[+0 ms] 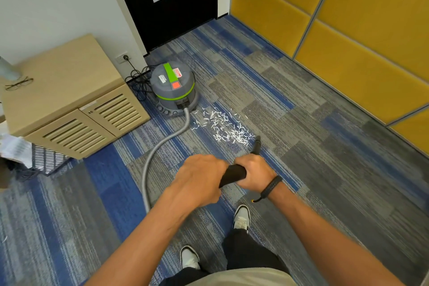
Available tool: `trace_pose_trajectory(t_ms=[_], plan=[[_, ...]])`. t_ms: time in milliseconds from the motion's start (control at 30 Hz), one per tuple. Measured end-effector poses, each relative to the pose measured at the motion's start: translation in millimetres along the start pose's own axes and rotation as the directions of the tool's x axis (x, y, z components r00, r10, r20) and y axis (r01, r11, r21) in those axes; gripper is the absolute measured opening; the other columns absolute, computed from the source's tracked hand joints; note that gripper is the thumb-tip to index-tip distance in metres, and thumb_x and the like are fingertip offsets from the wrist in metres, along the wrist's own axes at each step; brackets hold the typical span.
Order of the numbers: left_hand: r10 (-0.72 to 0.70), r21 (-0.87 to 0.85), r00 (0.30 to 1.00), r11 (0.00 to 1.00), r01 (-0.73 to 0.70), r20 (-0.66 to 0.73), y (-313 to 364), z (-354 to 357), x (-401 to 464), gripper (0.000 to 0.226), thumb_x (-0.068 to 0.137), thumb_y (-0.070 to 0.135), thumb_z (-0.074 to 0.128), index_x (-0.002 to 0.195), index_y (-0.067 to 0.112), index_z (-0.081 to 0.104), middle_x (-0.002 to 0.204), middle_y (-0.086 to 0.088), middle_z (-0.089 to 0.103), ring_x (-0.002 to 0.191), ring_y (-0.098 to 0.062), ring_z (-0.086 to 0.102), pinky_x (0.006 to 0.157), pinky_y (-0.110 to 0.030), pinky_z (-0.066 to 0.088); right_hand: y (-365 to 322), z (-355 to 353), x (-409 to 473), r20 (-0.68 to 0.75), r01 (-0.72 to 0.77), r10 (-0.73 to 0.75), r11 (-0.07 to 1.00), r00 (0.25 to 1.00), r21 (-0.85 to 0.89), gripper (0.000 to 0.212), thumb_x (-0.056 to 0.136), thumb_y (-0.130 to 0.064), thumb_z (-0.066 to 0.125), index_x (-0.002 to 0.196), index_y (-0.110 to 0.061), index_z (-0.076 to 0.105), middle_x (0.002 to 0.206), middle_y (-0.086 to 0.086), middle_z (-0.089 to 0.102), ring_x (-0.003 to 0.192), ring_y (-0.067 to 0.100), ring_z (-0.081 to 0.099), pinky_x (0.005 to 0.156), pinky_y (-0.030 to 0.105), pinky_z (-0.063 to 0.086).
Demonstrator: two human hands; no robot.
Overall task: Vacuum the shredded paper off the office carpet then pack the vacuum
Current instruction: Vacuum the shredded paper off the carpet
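Both my hands are on the black wand [233, 175]: left [197, 181] curled round its rear, right [254, 174] wrapped round further up. Nozzle [257, 144] sits at the near edge of the paper shreds [222, 126], which lie just in front of the vacuum [174, 87], hose [160, 146] looping back.

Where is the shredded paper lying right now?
In the head view, the shredded paper lies on the carpet mid-frame, just right of the grey-green vacuum and its hose, just beyond the wand tip.

Wand [233, 175] mostly hidden by hands; nozzle tip [257, 144] blurred; hose [148, 165] passes behind forearm.
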State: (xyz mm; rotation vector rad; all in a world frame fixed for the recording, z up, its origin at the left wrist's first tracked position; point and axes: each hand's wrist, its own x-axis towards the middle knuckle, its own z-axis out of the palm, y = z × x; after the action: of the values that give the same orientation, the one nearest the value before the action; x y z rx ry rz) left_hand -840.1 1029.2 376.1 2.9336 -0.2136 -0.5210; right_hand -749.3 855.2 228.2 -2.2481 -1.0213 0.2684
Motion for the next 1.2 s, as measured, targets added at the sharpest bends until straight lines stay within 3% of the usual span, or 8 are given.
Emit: trace_pose_trajectory(t_ms=[200, 533, 733, 1067, 1200], plan=[[-0.027, 0.047, 0.999, 0.999, 0.027, -0.019, -14.4, -3.4, -22.4, 0.034, 0.085, 0.027, 0.074, 0.117, 0.028, 0.063, 0.09, 0.005, 0.065, 0.077, -0.017, 0.058, 0.077, -0.034, 0.055, -23.5, 13.3, 8.9, 0.014, 0.029, -0.029, 0.999, 0.999, 0.018, 0.008, 0.073, -0.022, 0.064, 0.069, -0.016, 0.06, 0.062, -0.004, 0.061, 0.056, 0.015, 0.058, 0.052, 0.032, 0.05], [-0.024, 0.018, 1.0, 1.0, 0.025, -0.015, -7.9, 10.8, -42.0, 0.034, 0.086, 0.026, 0.074, 0.119, 0.026, 0.064, 0.095, 0.003, 0.068, 0.078, -0.017, 0.054, 0.077, -0.035, 0.052, -23.9, 26.3, -16.7, 0.013, 0.003, -0.003, 1.0, 1.0, 0.0, 0.01, 0.074, -0.03, 0.062, 0.07, -0.021, 0.058, 0.065, -0.007, 0.061, 0.058, 0.013, 0.06, 0.053, 0.035, 0.052], [-0.063, 0.023, 0.998, 0.998, 0.063, -0.006, -23.1, 10.0, -67.7, 0.033, 0.087, 0.027, 0.071, 0.119, 0.03, 0.062, 0.098, 0.003, 0.068, 0.094, -0.024, 0.067, 0.081, -0.035, 0.053, -48.9, 40.8, -10.0, 0.04, 0.049, -0.048, 0.999, 0.998, -0.006, 0.014, 0.068, -0.016, 0.073, 0.07, -0.018, 0.059, 0.064, -0.004, 0.062, 0.058, 0.016, 0.06, 0.052, 0.033, 0.05], [-0.096, 0.102, 0.995, 0.99, 0.097, -0.017, -38.8, 11.2, -98.8, 0.031, 0.089, 0.03, 0.07, 0.119, 0.029, 0.061, 0.096, 0.005, 0.069, 0.087, -0.019, 0.069, 0.078, -0.035, 0.057, -81.4, 60.1, 1.9, 0.052, 0.111, -0.112, 0.994, 0.992, 0.02, 0.016, 0.07, -0.011, 0.073, 0.071, -0.016, 0.057, 0.065, -0.001, 0.06, 0.059, 0.017, 0.058, 0.054, 0.034, 0.049], [-0.069, 0.114, 0.997, 0.991, 0.072, -0.025, -34.9, 14.1, -101.4, 0.031, 0.089, 0.027, 0.07, 0.119, 0.027, 0.062, 0.097, 0.002, 0.069, 0.087, -0.021, 0.068, 0.071, -0.032, 0.047, -80.3, 62.7, -9.0, 0.014, 0.085, -0.086, 0.996, 0.996, 0.022, 0.014, 0.069, -0.013, 0.071, 0.071, -0.016, 0.058, 0.065, -0.004, 0.059, 0.059, 0.014, 0.057, 0.054, 0.03, 0.049]])
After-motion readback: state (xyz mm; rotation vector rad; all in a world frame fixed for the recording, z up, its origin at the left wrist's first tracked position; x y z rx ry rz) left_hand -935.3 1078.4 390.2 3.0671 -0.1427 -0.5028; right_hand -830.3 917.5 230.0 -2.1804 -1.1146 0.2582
